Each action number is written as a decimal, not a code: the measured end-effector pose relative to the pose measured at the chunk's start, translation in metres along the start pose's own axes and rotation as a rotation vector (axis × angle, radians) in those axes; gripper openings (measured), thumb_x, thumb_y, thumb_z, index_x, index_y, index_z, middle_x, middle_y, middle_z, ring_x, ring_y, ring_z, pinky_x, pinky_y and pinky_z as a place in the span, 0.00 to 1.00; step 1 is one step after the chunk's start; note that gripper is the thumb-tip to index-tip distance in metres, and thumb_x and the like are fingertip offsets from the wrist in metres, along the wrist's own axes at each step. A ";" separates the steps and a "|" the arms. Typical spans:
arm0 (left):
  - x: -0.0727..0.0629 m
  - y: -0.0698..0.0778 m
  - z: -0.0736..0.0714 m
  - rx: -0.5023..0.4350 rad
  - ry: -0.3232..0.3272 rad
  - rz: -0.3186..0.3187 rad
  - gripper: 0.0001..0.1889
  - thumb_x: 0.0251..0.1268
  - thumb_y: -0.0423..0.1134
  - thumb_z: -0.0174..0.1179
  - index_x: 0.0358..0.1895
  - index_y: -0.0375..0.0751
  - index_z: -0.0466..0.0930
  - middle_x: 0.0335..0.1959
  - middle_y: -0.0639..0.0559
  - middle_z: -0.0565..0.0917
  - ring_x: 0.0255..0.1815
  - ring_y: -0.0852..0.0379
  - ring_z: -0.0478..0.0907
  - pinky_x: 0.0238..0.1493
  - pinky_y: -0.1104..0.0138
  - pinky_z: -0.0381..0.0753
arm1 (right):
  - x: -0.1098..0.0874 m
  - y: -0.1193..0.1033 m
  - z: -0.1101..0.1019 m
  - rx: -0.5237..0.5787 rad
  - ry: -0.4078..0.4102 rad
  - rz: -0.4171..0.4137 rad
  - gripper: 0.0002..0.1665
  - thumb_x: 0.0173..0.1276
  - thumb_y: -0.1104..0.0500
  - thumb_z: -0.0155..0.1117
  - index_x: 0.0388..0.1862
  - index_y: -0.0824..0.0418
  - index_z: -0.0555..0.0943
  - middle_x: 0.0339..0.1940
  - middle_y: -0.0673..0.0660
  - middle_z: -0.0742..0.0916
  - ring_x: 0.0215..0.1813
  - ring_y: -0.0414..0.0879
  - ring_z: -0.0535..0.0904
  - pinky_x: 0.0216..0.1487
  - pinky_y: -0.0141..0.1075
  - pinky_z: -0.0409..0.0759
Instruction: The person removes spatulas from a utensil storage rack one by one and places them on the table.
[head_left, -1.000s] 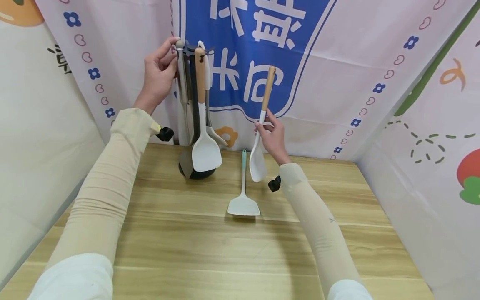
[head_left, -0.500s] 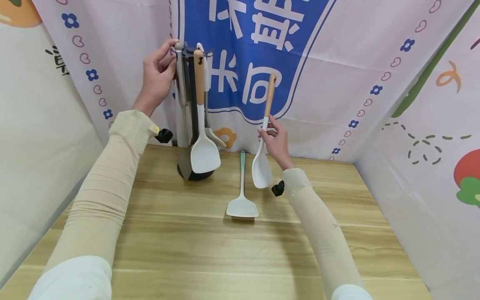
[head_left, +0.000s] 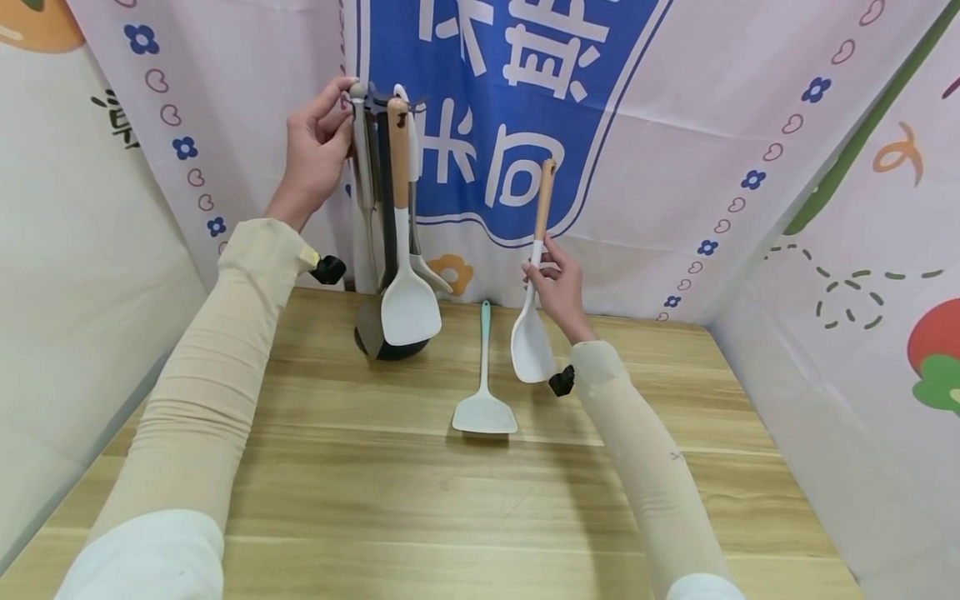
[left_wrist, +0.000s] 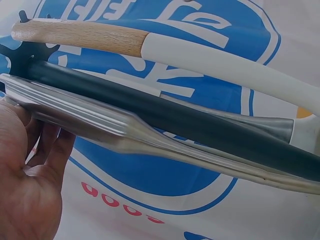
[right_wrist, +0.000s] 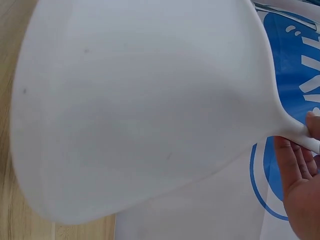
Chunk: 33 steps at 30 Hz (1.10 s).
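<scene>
In the head view my right hand (head_left: 558,283) pinches the white neck of a spatula (head_left: 532,346) with a wooden handle. It is upright, handle up and blade down, above the tabletop. The blade (right_wrist: 145,110) fills most of the right wrist view. My left hand (head_left: 318,146) holds the top end of a steel-handled utensil (left_wrist: 125,130) on a black utensil stand (head_left: 405,352); that utensil's lower end is partly hidden. A second white spatula (head_left: 411,308) with a wooden handle hangs at the front of the stand, with a white-handled utensil (head_left: 414,154) behind it.
A pale spatula (head_left: 484,412) with a mint-green handle end lies on the wooden table (head_left: 450,517), right of the stand. Close behind the table hangs a printed cloth (head_left: 645,167) with a blue panel. Pale printed cloth walls stand at both sides.
The right hand has moved slightly right and down, carrying the wooden-handled spatula away from the stand. My left hand stays at the steel handle.
</scene>
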<state>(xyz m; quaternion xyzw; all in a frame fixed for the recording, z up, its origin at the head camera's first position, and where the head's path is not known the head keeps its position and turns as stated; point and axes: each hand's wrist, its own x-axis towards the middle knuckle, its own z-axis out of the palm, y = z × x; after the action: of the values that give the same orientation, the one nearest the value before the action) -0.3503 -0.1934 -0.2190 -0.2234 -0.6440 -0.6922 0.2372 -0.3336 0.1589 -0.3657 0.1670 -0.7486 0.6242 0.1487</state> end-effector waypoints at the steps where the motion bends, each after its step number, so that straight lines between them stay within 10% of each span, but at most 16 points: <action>1: 0.000 0.000 0.000 0.000 0.001 -0.001 0.21 0.76 0.25 0.51 0.66 0.46 0.80 0.45 0.51 0.88 0.21 0.57 0.66 0.25 0.73 0.66 | 0.000 0.001 -0.001 0.005 -0.001 0.003 0.37 0.71 0.72 0.63 0.77 0.65 0.65 0.48 0.77 0.79 0.35 0.59 0.85 0.41 0.42 0.88; 33: -0.002 -0.002 -0.001 0.023 0.010 -0.007 0.22 0.76 0.27 0.51 0.67 0.47 0.79 0.43 0.51 0.86 0.24 0.59 0.69 0.30 0.72 0.69 | -0.011 0.051 -0.019 -0.087 0.026 0.080 0.38 0.70 0.66 0.67 0.77 0.59 0.67 0.48 0.69 0.80 0.31 0.45 0.85 0.37 0.32 0.86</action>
<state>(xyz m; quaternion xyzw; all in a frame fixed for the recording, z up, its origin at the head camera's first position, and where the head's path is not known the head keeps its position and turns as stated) -0.3500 -0.1939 -0.2216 -0.2148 -0.6513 -0.6869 0.2406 -0.3459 0.1867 -0.4118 0.1224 -0.7792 0.5984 0.1404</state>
